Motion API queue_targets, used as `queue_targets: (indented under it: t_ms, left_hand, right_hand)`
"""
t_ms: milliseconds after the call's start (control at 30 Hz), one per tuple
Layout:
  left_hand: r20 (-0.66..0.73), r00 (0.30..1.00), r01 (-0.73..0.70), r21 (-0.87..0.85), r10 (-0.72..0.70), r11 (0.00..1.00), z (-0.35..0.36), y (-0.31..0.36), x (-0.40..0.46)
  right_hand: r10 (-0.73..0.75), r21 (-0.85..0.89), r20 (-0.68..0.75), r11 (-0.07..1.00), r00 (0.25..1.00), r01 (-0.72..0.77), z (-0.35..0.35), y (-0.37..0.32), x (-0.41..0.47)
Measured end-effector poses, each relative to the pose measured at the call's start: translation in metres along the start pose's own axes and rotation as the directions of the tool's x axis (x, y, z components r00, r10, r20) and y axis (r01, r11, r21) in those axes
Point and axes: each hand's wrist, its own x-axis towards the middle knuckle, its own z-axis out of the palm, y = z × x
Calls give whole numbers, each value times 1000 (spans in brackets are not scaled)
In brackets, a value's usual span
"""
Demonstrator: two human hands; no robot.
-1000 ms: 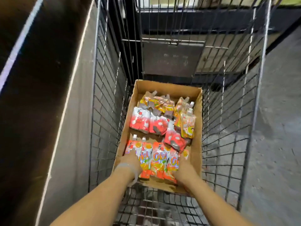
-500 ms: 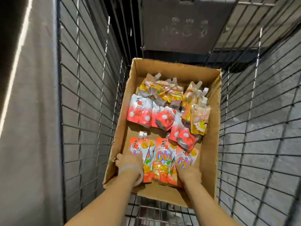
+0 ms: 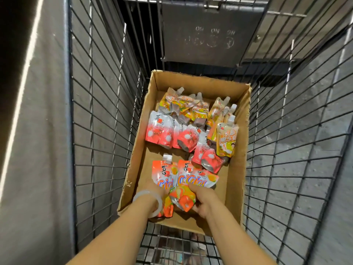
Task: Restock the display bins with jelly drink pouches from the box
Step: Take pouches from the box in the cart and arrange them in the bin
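Note:
An open cardboard box (image 3: 236,180) lies inside a wire cart and holds several jelly drink pouches. Orange pouches (image 3: 183,178) lie at the near end, red and white pouches (image 3: 172,134) across the middle, yellow pouches (image 3: 191,106) at the far end. My left hand (image 3: 158,190), with a pale bangle on its wrist, grips the left orange pouches from below. My right hand (image 3: 202,199) grips the right orange pouches, its fingers curled round their lower ends. The bunch is tilted up off the box floor. No display bins are in view.
Wire cart walls (image 3: 99,131) rise close on the left, right and far side. A dark metal panel (image 3: 210,29) hangs at the cart's far end. Grey floor (image 3: 315,131) shows through the mesh. A yellow pouch (image 3: 227,140) stands upright by the box's right wall.
The view has come closer to the box. Both hands have drawn the orange pouches together into a bunch and lifted their near ends off the box floor.

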Motion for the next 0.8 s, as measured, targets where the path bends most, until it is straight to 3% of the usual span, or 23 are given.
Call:
queue_targets:
  t_ms: [200,300,367,433,500,667,800]
  left_hand:
    - [-113,975,-214,-270,190,939,-31,9,-49]
    - [-168,951,-304,-348,260,887,-52,12,-75]
    - [-177,938,-344,-421,296,839,-65,14,-97]
    - [-169,936,-350,-492,307,797,-75,13,-118]
    - [-149,934,-349,-575,325,740,-82,11,-138]
    - [-205,903,-409,-680,377,609,-76,-8,-198]
    - [-319,871,-479,-722,374,500,-41,-42,-250]
  right_hand:
    - [48,11,137,999,989,-50,-2,5,-56]
    - [-50,-50,218,997,975,62,2,4,-92]
    - [-208,-95,229,968,951,234,4,-8,-116]
    - [-358,-187,266,892,895,412,3,-25,-135]
    - [-416,-268,347,815,840,514,-1,-42,-158]
    - [-457,-370,527,635,716,678,-24,-63,-209]
    - [-381,-377,685,544,621,750,-58,-49,-246]
